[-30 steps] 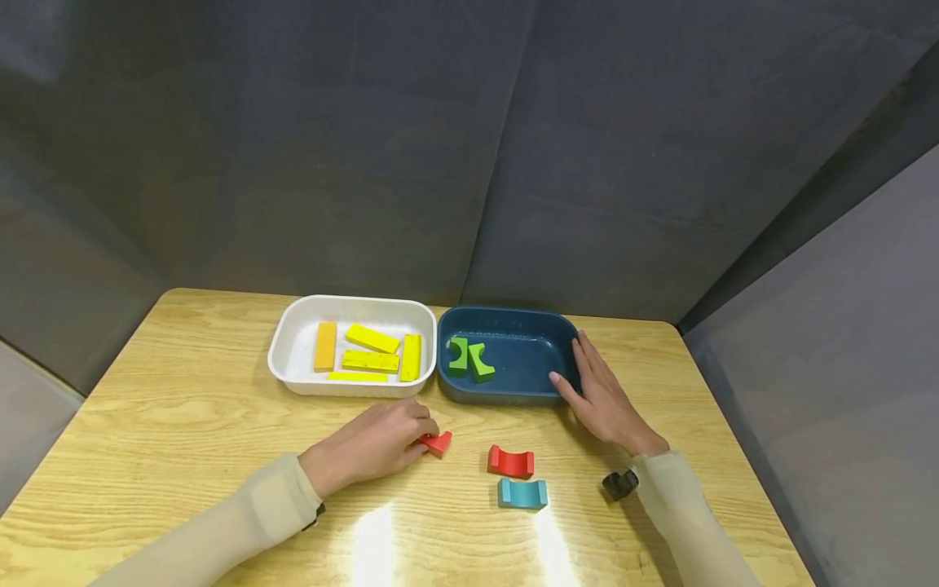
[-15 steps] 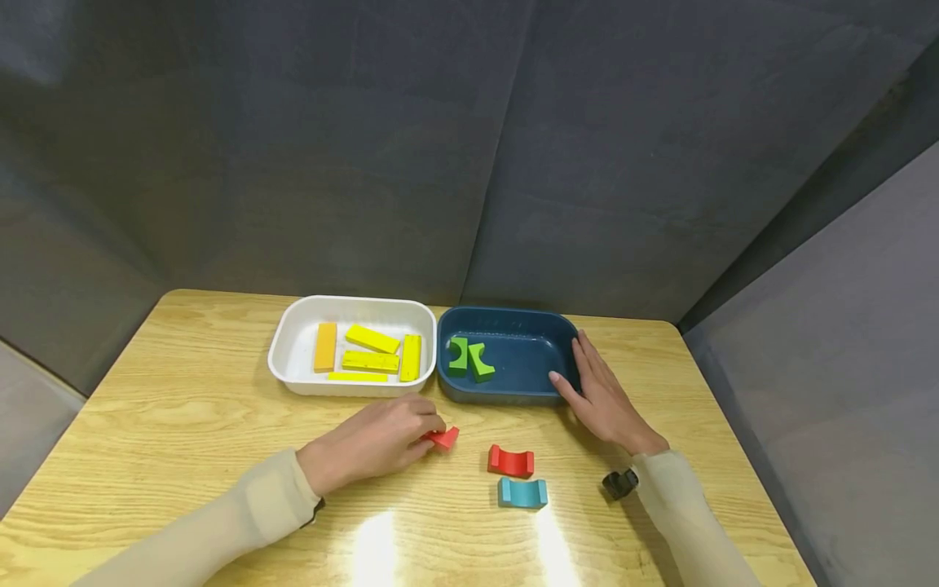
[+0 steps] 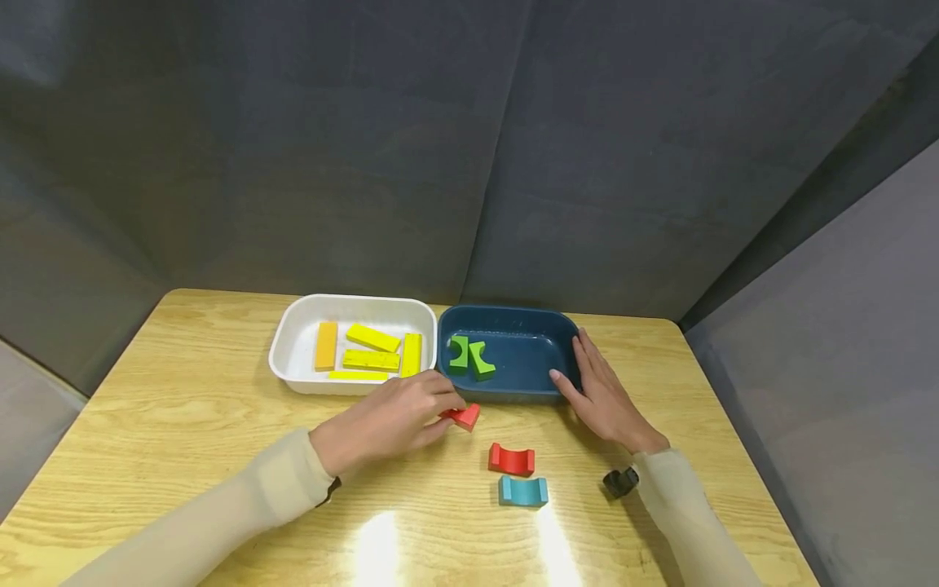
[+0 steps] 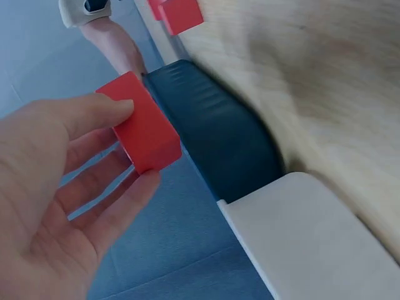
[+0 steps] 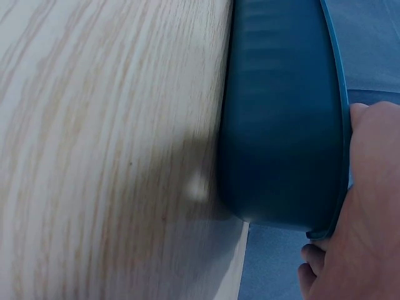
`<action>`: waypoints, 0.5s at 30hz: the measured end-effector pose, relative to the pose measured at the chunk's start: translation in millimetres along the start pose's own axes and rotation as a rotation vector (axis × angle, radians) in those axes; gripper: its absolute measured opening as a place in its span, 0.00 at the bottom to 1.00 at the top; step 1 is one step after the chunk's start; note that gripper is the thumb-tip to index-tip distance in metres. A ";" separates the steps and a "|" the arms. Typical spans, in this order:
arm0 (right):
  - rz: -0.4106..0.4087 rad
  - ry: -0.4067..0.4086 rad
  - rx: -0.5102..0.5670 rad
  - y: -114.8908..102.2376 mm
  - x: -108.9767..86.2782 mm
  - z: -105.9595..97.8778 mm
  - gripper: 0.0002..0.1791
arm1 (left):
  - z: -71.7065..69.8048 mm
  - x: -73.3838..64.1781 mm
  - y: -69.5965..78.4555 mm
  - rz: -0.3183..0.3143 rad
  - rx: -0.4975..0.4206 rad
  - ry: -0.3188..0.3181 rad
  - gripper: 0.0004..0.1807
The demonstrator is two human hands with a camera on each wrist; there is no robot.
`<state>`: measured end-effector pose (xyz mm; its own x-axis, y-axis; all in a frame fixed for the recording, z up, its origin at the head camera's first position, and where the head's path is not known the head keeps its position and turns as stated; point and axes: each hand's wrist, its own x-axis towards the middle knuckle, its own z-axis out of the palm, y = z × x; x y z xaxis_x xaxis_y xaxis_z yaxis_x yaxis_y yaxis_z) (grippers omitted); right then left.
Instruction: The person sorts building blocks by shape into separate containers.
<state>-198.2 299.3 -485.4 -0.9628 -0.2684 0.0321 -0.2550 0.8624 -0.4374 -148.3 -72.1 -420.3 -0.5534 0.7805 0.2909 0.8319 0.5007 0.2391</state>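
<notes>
My left hand (image 3: 399, 420) pinches a red arch block (image 3: 467, 417) between thumb and fingers, close in front of the dark blue tray (image 3: 513, 396). In the left wrist view, the thumb presses one face of that block (image 4: 150, 128). My right hand (image 3: 609, 399) rests at the tray's right end, with straight fingers along the outer side and the thumb at the front rim. Two green arch blocks (image 3: 481, 362) lie inside the blue tray, at its left. On the table, a second red arch block (image 3: 511, 461) sits just behind a teal arch block (image 3: 523, 492).
A white tray (image 3: 293, 379) with several yellow blocks (image 3: 371, 360) and an orange block (image 3: 326, 346) stands against the blue tray's left side. Both trays are near the back edge of the wooden table (image 3: 183, 391). Grey panels (image 3: 352, 147) rise behind it.
My left hand has moved right and towards the blue tray with the red arch block in its fingers. The right hand has stayed at the tray's end.
</notes>
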 end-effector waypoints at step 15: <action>0.009 0.001 -0.008 -0.1 0.4 -1.8 0.50 | -10.1 49.9 2.0 -0.045 0.035 0.031 0.15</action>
<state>-198.7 299.9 -483.8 -0.9652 -0.2600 0.0294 -0.2470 0.8683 -0.4301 -174.7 -36.0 -395.9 -0.5912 0.7450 0.3090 0.8065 0.5486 0.2202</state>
